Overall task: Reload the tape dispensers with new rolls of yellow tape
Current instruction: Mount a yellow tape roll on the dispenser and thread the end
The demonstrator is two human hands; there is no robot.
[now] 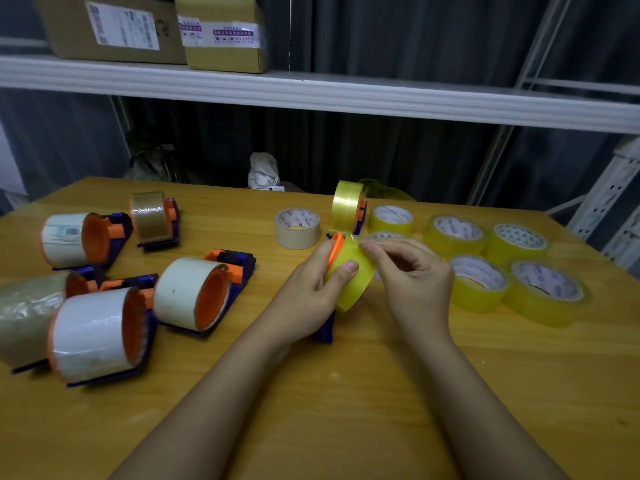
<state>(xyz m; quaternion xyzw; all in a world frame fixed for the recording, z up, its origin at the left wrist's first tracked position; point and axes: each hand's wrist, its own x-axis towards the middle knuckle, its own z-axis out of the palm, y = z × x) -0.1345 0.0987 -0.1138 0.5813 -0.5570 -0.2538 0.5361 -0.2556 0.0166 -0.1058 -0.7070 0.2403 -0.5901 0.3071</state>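
Seven tape dispensers show on the wooden surface (311, 410). Five stand in a cluster by the left edge: one with a white labelled roll (74, 239), one with a brownish clear roll (154, 218), one with a cream roll (194, 292), one with a white glossy roll (97, 334), and one with a cloudy clear roll (27, 313) cut off by the left edge of the view. A sixth dispenser (348, 207), already carrying yellow tape, stands upright toward the far edge. The seventh, the held dispenser (334, 251), sits between the hands near the middle of the surface, with a yellow roll (351, 282) on its orange hub.

Loose yellow rolls lie flat toward the right edge; six can be counted: one (391, 220) just beside the upright dispenser, one (384, 236) mostly hidden behind the right hand, and four in a group (457, 235), (517, 242), (479, 284), (547, 294). One beige roll (297, 228) lies flat near the far edge.

The left hand (311, 289) grips the yellow roll from the left, thumb curled onto its outer face. The right hand (412, 271) meets it from the right, thumb and forefinger pinching at the roll's upper rim; whether they hold a loose tape end cannot be told. Only a blue corner of the held dispenser's body shows below the left hand.
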